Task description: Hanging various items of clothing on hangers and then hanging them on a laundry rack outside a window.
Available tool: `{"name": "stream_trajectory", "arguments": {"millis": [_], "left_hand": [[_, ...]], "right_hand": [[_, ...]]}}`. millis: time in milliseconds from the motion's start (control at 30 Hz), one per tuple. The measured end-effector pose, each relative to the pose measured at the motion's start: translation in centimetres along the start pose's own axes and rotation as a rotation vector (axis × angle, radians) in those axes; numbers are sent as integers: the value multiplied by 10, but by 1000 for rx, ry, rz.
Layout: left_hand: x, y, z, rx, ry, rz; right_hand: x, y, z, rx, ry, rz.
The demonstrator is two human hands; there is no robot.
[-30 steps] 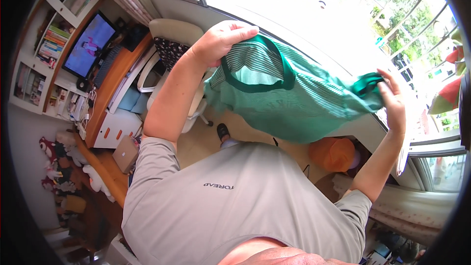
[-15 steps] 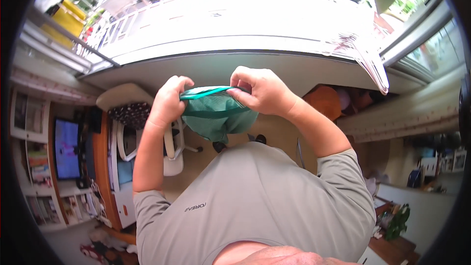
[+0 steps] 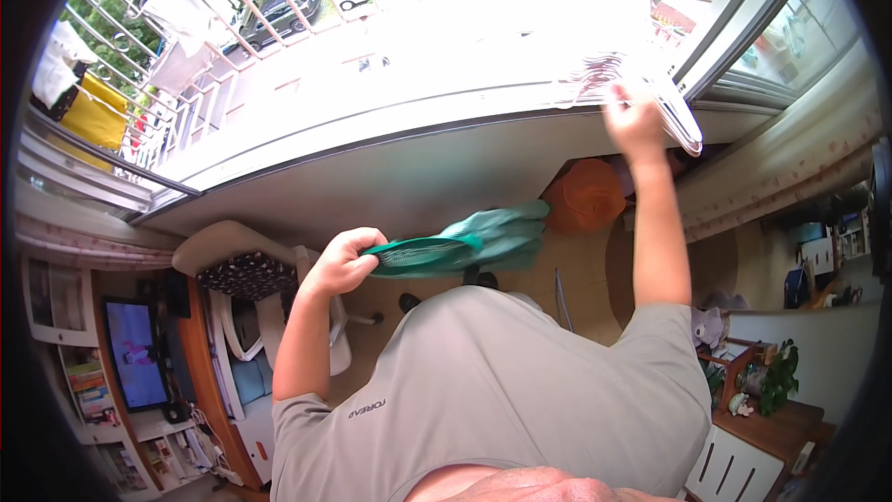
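My left hand (image 3: 342, 265) pinches the edge of a green, finely striped garment (image 3: 497, 228) with a darker green band, closed on it at one end. From there the cloth stretches off to the right, slightly blurred, its far end loose. My right hand (image 3: 637, 125), smeared by motion, is up at the window sill against a bunch of white hangers (image 3: 676, 116). Whether its fingers have closed round a hanger does not show.
Window bars (image 3: 251, 0) stand beyond the bright sill. An orange bag-like item (image 3: 585, 195) sits below the hangers. To the left are a chair (image 3: 232, 237) and a lit screen (image 3: 137, 353); a wooden cabinet (image 3: 780, 428) with a plant stands at lower right.
My right hand has let go of the garment and moved up and right to the hangers. The garment, now held by my left hand alone, has swung out to the right. The view has turned.
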State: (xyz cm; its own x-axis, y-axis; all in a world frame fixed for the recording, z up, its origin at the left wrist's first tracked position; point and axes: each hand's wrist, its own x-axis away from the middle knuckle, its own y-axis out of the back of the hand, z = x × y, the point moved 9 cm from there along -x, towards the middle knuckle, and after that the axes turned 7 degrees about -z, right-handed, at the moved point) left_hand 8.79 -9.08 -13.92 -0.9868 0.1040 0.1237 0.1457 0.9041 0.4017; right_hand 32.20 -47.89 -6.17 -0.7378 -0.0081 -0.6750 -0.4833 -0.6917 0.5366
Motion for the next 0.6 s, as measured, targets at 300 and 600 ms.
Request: {"name": "stream_trajectory", "arguments": {"millis": [300, 600], "left_hand": [[10, 33, -24, 399, -21, -185], [51, 114, -69, 27, -171, -517]], "right_hand": [[-24, 36, -160, 273, -314, 88], [-44, 121, -25, 235, 297, -281]]}}
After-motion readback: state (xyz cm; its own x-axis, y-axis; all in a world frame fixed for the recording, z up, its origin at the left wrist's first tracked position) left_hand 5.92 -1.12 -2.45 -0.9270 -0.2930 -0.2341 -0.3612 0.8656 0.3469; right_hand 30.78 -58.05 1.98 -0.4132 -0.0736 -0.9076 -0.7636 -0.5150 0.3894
